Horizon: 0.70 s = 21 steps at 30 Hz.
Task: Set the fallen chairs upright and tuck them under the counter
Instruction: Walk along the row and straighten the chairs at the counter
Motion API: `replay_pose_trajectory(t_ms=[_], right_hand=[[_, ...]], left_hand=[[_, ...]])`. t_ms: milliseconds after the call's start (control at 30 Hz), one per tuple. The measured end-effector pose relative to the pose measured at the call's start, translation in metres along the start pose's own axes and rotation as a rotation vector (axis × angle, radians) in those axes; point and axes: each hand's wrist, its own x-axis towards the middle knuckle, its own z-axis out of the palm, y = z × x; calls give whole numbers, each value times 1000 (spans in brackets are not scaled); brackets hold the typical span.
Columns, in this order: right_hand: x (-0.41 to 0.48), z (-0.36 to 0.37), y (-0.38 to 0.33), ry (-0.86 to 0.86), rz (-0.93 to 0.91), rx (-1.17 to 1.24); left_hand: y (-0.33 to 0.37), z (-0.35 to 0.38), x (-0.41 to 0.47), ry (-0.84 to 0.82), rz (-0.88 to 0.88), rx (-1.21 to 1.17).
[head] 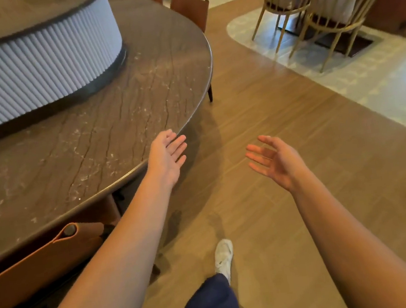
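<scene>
A curved dark stone counter (121,128) fills the left half of the view. A brown leather chair (39,268) stands upright at the lower left, its back at the counter's edge and its seat hidden beneath. Another brown chair (190,8) stands upright at the counter's far curve. My left hand (167,156) hovers with straight fingers just beyond the counter's rim, holding nothing. My right hand (275,162) is spread open above the wooden floor, also holding nothing. No fallen chair shows in this view.
A white fluted wall (38,64) rises from the counter's inner side. Two pale cane chairs (327,8) stand at a table on a light tiled patch at the upper right. Wooden floor (295,219) stretches ahead; my white shoe (224,254) steps forward.
</scene>
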Motion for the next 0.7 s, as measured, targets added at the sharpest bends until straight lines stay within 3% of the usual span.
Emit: replay_pose_trajectory(t_ms=[300,700], right_hand=[[138,-19,-111,49,-36,16],[306,-68,-243,45,-47,64]], left_hand=[[44,130,143,-153,-49,-65],[72,293,310,-153,-44,-20]])
